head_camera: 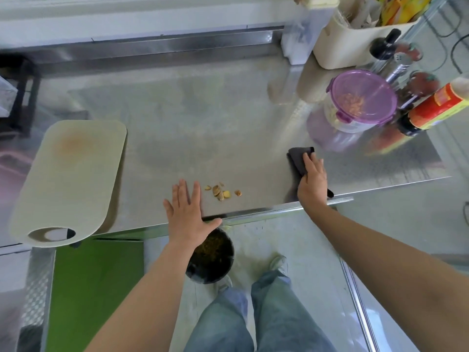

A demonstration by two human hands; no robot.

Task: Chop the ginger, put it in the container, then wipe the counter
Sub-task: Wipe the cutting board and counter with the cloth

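Observation:
Several small ginger scraps (222,193) lie on the steel counter (193,128) near its front edge. My left hand (186,212) lies flat and open on the counter just left of the scraps, its thumb at the edge. My right hand (312,179) presses flat on a dark cloth (299,160) to the right of the scraps. A clear container with a purple lid (361,100) stands shut at the right, chopped ginger showing inside.
A pale cutting board (68,179) lies at the left and overhangs the front edge. A black bin (212,257) with scraps stands on the floor below my left hand. Sauce bottles (436,107), a shaker (396,64) and a cream tub (355,34) crowd the back right.

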